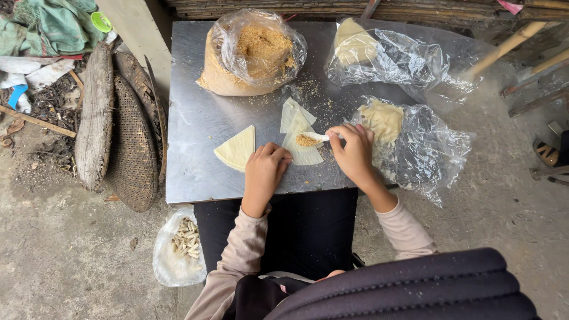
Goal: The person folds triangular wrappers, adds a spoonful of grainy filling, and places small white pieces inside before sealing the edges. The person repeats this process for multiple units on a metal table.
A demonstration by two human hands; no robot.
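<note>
We note a steel table [195, 172] on bare concrete floor [71, 255]. Left hand [265, 172] presses flat on the wrapper [303, 148] near the front edge; right hand [354, 153] pinches a spoon [315, 137] over crumb filling [306, 141].

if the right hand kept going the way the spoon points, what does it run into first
The right hand points its spoon left, so it would probably first meet the filling on the wrapper, then the left hand.
</note>
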